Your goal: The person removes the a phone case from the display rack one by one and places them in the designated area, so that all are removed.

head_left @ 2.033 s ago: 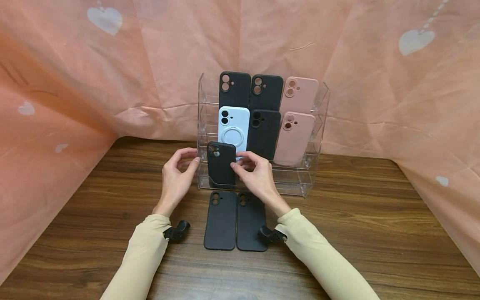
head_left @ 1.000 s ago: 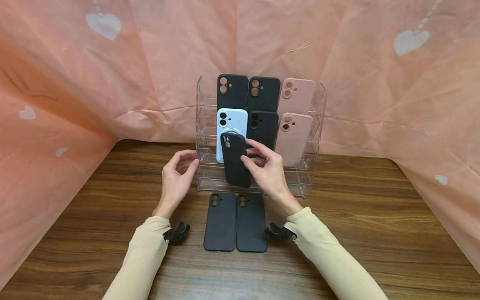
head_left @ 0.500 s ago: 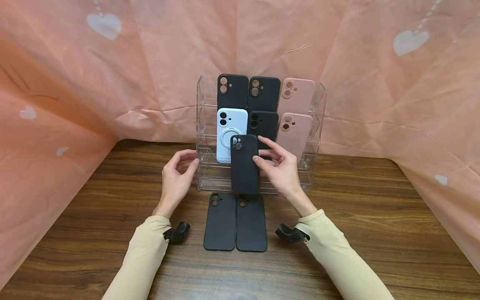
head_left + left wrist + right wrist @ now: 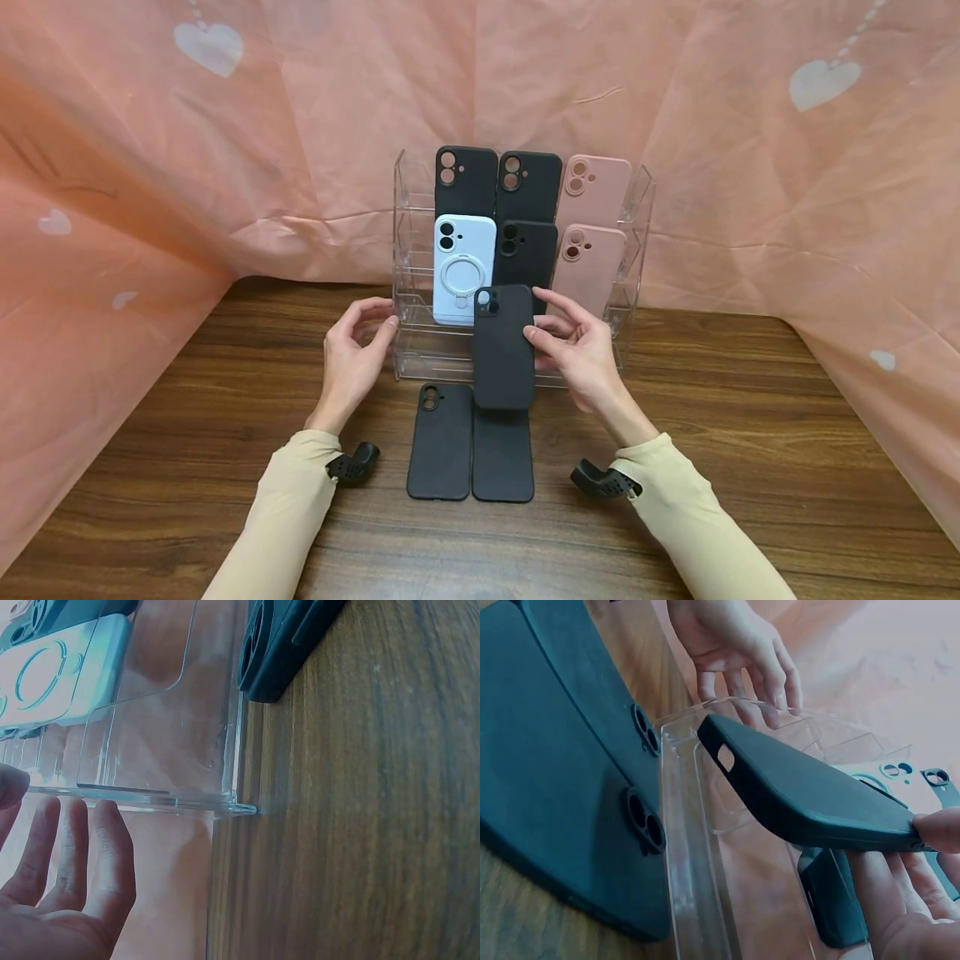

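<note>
Pinching a matte black, round-cornered phone case (image 4: 503,350) by its long edge, the right hand (image 4: 577,348) is holding it just before a clear, stepped plastic rack (image 4: 433,367); the left hand (image 4: 358,343), fingers relaxed, is touching the rack's side; wood-grain tabletop (image 4: 720,417) is spreading wide both ways

Fingers (image 4: 112,862) line the side of a clear rack (image 4: 150,761).

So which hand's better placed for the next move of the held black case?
Right, I'd say: the right hand pinches the held black case by its side, in front of the rack. The left hand is at the rack's left side, holding no case.
</note>
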Available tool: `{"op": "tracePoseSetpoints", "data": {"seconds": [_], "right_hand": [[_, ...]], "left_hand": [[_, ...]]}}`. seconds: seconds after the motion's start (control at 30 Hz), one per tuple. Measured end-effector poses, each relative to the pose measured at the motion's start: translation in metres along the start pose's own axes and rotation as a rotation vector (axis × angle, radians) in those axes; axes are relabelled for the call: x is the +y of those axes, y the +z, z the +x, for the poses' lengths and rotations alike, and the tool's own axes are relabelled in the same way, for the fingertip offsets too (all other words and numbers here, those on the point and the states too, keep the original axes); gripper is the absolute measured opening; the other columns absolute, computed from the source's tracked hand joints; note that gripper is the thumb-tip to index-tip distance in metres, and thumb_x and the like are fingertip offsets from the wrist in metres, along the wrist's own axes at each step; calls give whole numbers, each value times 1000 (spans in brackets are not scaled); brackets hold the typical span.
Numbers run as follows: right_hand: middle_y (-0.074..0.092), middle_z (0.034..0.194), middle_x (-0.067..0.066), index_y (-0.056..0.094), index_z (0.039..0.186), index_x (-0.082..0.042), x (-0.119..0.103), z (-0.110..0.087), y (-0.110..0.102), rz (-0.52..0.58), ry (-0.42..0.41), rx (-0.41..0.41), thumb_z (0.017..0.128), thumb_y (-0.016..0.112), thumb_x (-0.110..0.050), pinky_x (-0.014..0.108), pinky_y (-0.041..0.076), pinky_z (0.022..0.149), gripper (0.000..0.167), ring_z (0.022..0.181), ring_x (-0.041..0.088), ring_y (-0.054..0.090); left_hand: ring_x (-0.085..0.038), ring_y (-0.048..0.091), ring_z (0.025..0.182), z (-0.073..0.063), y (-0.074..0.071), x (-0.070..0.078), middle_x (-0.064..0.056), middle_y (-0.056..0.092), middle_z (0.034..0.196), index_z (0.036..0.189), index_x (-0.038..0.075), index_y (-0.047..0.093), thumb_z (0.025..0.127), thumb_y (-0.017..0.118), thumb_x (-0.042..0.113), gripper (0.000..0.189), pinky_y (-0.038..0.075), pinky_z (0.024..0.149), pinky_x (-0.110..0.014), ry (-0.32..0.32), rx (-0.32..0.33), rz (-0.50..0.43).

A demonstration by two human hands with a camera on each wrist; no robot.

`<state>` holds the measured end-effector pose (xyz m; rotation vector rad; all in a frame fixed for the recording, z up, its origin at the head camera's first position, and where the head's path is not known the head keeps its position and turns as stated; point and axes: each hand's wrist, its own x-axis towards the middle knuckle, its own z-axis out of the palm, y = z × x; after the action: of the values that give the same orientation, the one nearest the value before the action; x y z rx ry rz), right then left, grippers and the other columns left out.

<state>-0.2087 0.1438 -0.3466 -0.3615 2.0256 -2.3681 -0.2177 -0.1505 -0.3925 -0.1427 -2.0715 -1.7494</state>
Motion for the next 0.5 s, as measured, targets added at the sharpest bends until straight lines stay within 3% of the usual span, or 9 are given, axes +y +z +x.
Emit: {"op": "tracePoseSetpoints", "data": {"seconds": [0.5], "right_hand": [[74, 95, -2, 50, 145, -10, 4, -19, -25, -36, 71, -47, 93, 63, 12, 40, 66, 65, 58, 77, 13, 76]], "left_hand": [[-8, 70, 87, 0, 0, 0, -14, 71, 115, 120, 8, 70, 97, 70, 12, 24, 63, 64, -26, -5, 2, 1]]}}
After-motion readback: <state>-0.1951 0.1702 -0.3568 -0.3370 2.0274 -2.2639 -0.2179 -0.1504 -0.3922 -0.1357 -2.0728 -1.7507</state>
